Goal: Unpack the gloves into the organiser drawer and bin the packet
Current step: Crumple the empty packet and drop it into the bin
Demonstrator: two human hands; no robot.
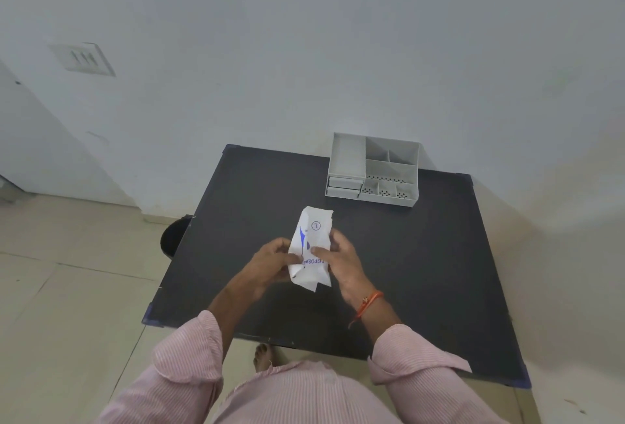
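Note:
A white paper glove packet (313, 241) with blue print is held over the middle of the black table (422, 271). My left hand (270, 263) grips its left edge and my right hand (341, 261) grips its right side, thumb across the printed face. The packet is crumpled and stands roughly on end. Any gloves inside it are hidden. The grey plastic organiser (372, 170) sits at the table's far edge, with open compartments on top and two small drawers (344, 186) at its front left, both pushed in.
A dark round bin (174, 235) stands on the tiled floor beside the table's left edge, partly hidden by it. A pale wall rises right behind the table. My bare foot (265, 357) shows below the near edge.

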